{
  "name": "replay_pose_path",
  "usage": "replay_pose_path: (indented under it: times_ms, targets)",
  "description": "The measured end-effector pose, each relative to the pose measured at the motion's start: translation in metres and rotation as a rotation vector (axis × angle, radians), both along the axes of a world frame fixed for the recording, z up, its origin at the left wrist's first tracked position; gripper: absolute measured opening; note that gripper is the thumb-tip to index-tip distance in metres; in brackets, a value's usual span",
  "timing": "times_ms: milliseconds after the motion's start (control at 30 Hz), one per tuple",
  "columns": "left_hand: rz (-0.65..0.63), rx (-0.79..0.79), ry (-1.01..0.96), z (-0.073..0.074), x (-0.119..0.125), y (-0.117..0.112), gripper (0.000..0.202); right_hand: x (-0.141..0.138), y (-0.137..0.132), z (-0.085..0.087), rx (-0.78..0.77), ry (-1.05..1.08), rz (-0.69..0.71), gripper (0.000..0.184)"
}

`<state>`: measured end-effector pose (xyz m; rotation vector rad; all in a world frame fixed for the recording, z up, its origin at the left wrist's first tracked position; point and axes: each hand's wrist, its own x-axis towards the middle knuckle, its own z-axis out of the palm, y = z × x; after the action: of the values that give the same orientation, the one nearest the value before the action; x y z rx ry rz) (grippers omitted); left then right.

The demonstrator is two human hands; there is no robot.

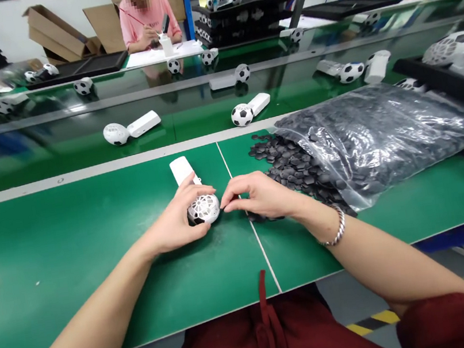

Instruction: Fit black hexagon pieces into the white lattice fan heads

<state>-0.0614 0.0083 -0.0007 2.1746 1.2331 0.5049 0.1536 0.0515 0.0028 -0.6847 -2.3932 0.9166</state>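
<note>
A white hand-held fan (199, 202) with a football-shaped grille head lies on the green table (73, 250). My left hand (178, 220) is wrapped round its head, the white handle pointing away from me. My right hand (261, 193) is pinched at the fingertips, touching the right side of the fan's head; whatever small piece it pinches is too small to make out. Just right of it lies a heap of small black pieces (286, 160) spilling from a clear plastic bag (383, 134).
A conveyor belt (80, 153) behind the table carries several finished football fans (248, 110). A person in a pink shirt (148, 21) works at the far side. Black trays (243, 15) and cardboard boxes (58, 31) stand beyond. A black tray edge (440, 79) is at the right.
</note>
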Motion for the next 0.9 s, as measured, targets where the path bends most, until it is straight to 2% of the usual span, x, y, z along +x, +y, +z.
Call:
replay_pose_path:
  times_ms: [200, 467, 633, 800, 900]
  targets:
    - [0.088, 0.013, -0.024, 0.0, 0.016, -0.005, 0.04, -0.009, -0.002, -0.007, 0.122, 0.065, 0.05, 0.006]
    - [0.125, 0.023, -0.018, 0.0, 0.018, -0.006, 0.04, -0.009, -0.002, -0.008, 0.13, 0.056, 0.105, 0.007]
    - [0.118, 0.043, -0.041, -0.003, 0.02, -0.006, 0.034, -0.013, -0.002, -0.011, 0.003, 0.078, -0.016, 0.006]
    - [0.119, 0.128, -0.047, -0.007, 0.023, -0.006, 0.027, -0.016, 0.0, -0.021, -0.2, 0.147, -0.045, 0.01]
    - [0.12, 0.139, -0.042, -0.009, 0.023, -0.006, 0.026, -0.016, 0.001, -0.022, -0.23, 0.1, -0.074, 0.012]
